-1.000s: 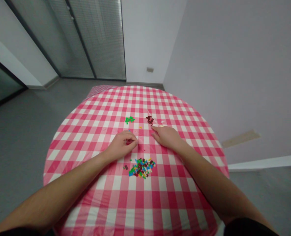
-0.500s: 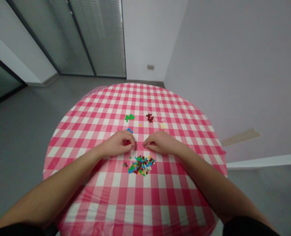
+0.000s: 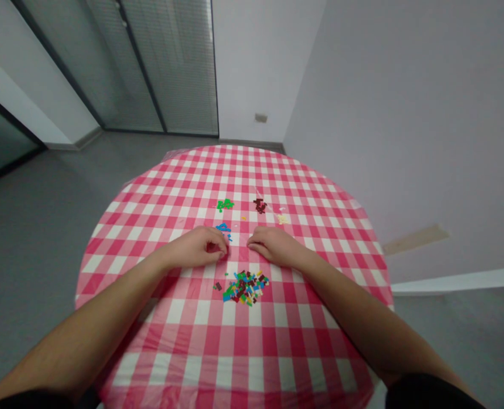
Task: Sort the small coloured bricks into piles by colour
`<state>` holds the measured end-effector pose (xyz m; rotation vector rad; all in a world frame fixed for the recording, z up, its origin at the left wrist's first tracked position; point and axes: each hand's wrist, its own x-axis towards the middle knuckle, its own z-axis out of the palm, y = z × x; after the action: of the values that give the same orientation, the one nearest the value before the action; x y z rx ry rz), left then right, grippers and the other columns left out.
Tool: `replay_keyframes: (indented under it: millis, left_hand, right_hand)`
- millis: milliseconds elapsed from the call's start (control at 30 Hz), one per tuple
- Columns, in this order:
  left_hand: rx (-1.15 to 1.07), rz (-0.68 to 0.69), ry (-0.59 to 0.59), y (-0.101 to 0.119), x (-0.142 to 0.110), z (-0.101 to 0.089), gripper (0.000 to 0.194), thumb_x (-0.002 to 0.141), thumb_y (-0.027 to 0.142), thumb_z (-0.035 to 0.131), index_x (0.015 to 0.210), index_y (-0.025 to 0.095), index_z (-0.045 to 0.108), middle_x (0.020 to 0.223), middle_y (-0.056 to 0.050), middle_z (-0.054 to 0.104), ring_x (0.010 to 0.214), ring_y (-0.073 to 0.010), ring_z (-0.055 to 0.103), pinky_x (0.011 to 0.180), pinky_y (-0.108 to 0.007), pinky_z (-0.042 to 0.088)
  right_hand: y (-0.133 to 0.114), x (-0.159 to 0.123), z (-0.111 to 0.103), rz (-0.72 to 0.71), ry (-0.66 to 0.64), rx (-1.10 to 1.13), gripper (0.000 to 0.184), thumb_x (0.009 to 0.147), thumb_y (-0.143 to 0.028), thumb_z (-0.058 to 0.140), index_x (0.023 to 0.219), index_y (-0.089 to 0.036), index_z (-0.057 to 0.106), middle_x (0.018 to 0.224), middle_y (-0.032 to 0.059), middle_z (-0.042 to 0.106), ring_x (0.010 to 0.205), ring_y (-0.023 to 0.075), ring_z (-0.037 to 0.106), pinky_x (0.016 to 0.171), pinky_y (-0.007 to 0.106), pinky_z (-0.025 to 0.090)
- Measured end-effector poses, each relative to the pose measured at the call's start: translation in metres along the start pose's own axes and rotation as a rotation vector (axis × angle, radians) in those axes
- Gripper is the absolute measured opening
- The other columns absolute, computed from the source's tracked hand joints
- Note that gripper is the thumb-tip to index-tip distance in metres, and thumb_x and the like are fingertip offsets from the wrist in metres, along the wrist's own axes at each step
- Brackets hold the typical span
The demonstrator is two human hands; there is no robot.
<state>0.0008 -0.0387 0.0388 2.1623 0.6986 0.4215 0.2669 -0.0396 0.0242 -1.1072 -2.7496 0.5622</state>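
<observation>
My left hand (image 3: 196, 248) rests curled on the checked cloth, just below a small group of blue plastic bricks (image 3: 223, 228). A red bit shows inside its fingers, but I cannot tell if it is a brick. My right hand (image 3: 275, 246) lies curved near the middle, its fingertips close to the left hand and nothing visible in it. A mixed heap of coloured bricks (image 3: 245, 288) sits nearer me, below both hands. Farther off lie separate groups of green bricks (image 3: 225, 204), dark red bricks (image 3: 259, 205) and pale yellow bricks (image 3: 282, 218).
A round table with a red-and-white checked cloth (image 3: 183, 335) fills the lower middle of the view. Grey floor (image 3: 34, 227) surrounds it on the left. A lilac-grey wall (image 3: 383, 125) stands to the right, and glass panels with blinds (image 3: 170, 68) stand behind.
My right hand has moved left and toward me, and my left hand has drawn left. The blue group has grown, with pieces now lying just above my left hand.
</observation>
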Motion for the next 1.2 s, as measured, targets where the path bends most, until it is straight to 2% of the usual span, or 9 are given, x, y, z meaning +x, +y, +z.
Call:
replay_keyframes:
  millis: [167,300,467,700,800,900,967,1100,1200]
  left_hand:
    - [-0.002,-0.019,0.033,-0.002,0.001,0.002,0.014,0.084,0.019,0.059,0.082,0.017,0.073,0.093,-0.007,0.075,0.086,-0.0164,0.069,0.081,-0.030,0.053]
    - [-0.005,-0.011,0.049,-0.003,0.001,0.002,0.014,0.084,0.020,0.060,0.082,0.019,0.074,0.093,-0.006,0.076,0.085,-0.0166,0.069,0.082,-0.031,0.054]
    - [-0.036,-0.003,0.045,-0.001,0.002,0.002,0.011,0.083,0.018,0.063,0.080,0.018,0.074,0.091,-0.006,0.076,0.085,-0.0170,0.070,0.081,-0.030,0.053]
    - [-0.016,-0.015,0.036,0.000,0.002,0.004,0.015,0.085,0.020,0.061,0.082,0.018,0.075,0.091,-0.006,0.075,0.084,-0.0159,0.069,0.081,-0.030,0.053]
    - [-0.001,-0.066,0.121,-0.001,0.005,0.009,0.017,0.088,0.028,0.062,0.085,0.019,0.076,0.091,-0.006,0.076,0.084,-0.0168,0.068,0.081,-0.031,0.052]
    - [-0.060,-0.190,0.282,-0.001,0.009,0.018,0.021,0.088,0.035,0.064,0.086,0.019,0.078,0.089,-0.007,0.076,0.078,-0.0165,0.066,0.073,-0.030,0.050]
    - [-0.125,-0.260,0.348,0.000,0.011,0.024,0.022,0.088,0.036,0.065,0.087,0.019,0.079,0.087,-0.007,0.076,0.074,-0.0157,0.064,0.069,-0.029,0.049]
    - [-0.303,-0.302,0.363,0.004,0.014,0.031,0.022,0.085,0.036,0.068,0.087,0.017,0.079,0.085,-0.007,0.077,0.073,-0.0155,0.065,0.069,-0.029,0.050]
    - [-0.408,-0.282,0.373,0.005,0.015,0.032,0.020,0.083,0.036,0.071,0.087,0.017,0.079,0.087,-0.006,0.077,0.076,-0.0157,0.066,0.073,-0.029,0.053]
  right_hand:
    - [0.003,0.002,0.003,0.054,0.036,-0.071,0.022,0.102,-0.019,0.056,0.107,-0.018,0.076,0.101,0.0102,0.069,0.089,0.0196,0.063,0.072,0.029,0.044]
    - [0.006,0.001,0.000,0.085,0.095,-0.040,0.024,0.102,-0.018,0.054,0.111,-0.018,0.076,0.105,0.0100,0.070,0.095,0.0199,0.064,0.078,0.030,0.047]
    - [0.006,-0.001,0.001,0.032,0.104,0.013,0.018,0.098,-0.019,0.061,0.106,-0.019,0.077,0.103,0.0087,0.072,0.094,0.0190,0.066,0.080,0.031,0.049]
    - [0.004,0.003,0.005,-0.009,0.100,-0.006,0.016,0.098,-0.016,0.060,0.100,-0.016,0.076,0.100,0.0103,0.072,0.096,0.0212,0.065,0.081,0.033,0.050]
    - [0.000,0.003,0.007,-0.047,0.194,0.040,0.016,0.097,-0.014,0.059,0.100,-0.016,0.075,0.098,0.0094,0.071,0.095,0.0198,0.064,0.083,0.032,0.051]
    - [-0.005,0.001,0.010,-0.121,0.322,0.107,0.016,0.098,-0.017,0.059,0.101,-0.018,0.074,0.099,0.0090,0.071,0.092,0.0186,0.064,0.081,0.031,0.052]
    - [-0.007,0.001,0.013,-0.183,0.396,0.139,0.017,0.100,-0.021,0.058,0.101,-0.019,0.075,0.097,0.0087,0.071,0.090,0.0185,0.064,0.080,0.031,0.053]
    - [-0.010,0.002,0.016,-0.249,0.520,0.180,0.021,0.102,-0.025,0.056,0.102,-0.018,0.076,0.090,0.0078,0.071,0.084,0.0170,0.064,0.074,0.029,0.053]
    - [-0.011,0.002,0.017,-0.228,0.544,0.198,0.020,0.102,-0.027,0.058,0.104,-0.020,0.077,0.089,0.0068,0.070,0.081,0.0162,0.064,0.073,0.029,0.054]
